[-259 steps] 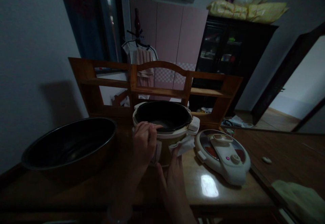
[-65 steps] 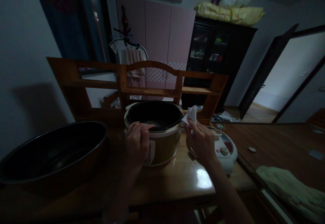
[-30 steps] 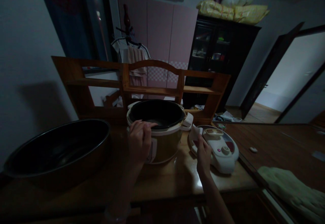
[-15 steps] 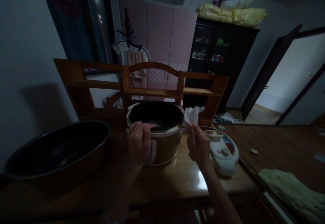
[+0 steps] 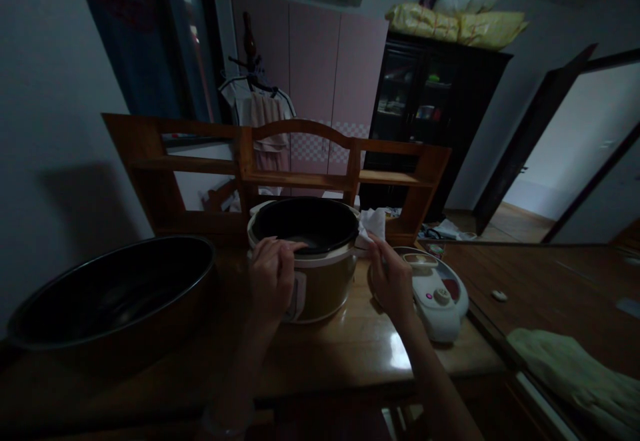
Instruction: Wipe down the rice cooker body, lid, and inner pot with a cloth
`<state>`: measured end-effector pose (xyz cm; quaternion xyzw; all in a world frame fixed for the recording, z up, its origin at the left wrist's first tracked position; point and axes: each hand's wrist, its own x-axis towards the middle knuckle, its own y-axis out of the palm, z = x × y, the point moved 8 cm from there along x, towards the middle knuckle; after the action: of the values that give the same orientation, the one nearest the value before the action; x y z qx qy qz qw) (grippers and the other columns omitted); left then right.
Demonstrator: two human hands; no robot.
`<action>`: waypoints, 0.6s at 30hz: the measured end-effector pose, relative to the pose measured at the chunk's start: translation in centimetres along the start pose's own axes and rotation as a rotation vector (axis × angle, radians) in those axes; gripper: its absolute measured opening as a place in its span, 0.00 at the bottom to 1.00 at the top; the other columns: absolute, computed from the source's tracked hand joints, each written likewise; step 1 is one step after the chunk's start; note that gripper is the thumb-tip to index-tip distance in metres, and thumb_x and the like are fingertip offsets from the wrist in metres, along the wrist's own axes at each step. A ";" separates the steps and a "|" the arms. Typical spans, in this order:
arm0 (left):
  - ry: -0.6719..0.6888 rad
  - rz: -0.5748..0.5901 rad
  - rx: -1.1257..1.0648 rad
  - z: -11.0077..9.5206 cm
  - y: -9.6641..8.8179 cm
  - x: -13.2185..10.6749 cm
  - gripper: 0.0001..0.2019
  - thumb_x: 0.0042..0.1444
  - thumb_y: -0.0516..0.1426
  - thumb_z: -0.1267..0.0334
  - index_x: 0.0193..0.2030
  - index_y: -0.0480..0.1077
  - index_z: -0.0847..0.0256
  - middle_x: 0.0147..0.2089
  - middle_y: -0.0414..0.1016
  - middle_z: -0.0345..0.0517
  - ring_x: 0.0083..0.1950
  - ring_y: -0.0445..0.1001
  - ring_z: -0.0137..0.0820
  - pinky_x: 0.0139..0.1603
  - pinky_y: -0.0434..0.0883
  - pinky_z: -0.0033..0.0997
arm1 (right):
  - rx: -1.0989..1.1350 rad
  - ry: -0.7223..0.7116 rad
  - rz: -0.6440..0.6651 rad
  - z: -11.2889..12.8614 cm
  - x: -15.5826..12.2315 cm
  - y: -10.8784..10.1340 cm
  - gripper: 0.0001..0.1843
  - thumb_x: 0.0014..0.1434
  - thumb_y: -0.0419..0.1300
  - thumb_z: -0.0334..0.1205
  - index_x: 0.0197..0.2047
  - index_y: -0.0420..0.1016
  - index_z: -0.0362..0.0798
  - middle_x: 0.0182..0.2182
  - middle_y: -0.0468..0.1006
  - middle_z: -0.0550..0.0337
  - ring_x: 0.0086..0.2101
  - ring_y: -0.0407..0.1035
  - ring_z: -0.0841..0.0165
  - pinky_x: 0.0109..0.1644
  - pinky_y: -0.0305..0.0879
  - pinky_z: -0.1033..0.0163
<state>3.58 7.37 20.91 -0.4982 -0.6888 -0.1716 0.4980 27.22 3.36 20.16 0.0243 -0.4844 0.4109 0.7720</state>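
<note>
The right hand [image 5: 393, 278] pinched a white cloth [image 5: 373, 224], right up at the side of the cooker [image 5: 325, 291], while the left hand [image 5: 273, 276] gripped its near rim [image 5: 323, 260]!

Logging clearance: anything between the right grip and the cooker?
Only the white cloth held in the right grip, at the right edge of the cooker; contact is unclear. No other obstacle is visible there. The lid is partly hidden behind the grip, outside that gap.
</note>
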 end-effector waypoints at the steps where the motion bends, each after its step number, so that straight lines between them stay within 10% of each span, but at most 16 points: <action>1: -0.001 -0.002 -0.003 0.0 0.0 0.0 0.20 0.69 0.44 0.65 0.42 0.79 0.56 0.42 0.81 0.44 0.48 0.73 0.36 0.62 0.61 0.44 | 0.022 0.025 0.000 -0.1 0.0 0.0 0.18 0.70 0.49 0.44 0.59 0.73 0.55 0.54 0.78 0.58 0.54 0.71 0.61 0.59 0.64 0.55; 18: -0.010 0.001 0.008 0.1 0.0 0.0 0.21 0.69 0.44 0.64 0.41 0.79 0.56 0.42 0.81 0.44 0.48 0.74 0.35 0.63 0.61 0.42 | 0.317 0.507 -0.379 -6.2 -4.1 -2.5 0.33 0.57 0.64 0.53 0.63 0.67 0.51 0.47 0.81 0.51 0.46 0.75 0.59 0.49 0.70 0.54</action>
<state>3.54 7.46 20.88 -0.4972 -0.6917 -0.1662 0.4967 32.62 1.96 14.64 0.1303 -0.1943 0.3235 0.9168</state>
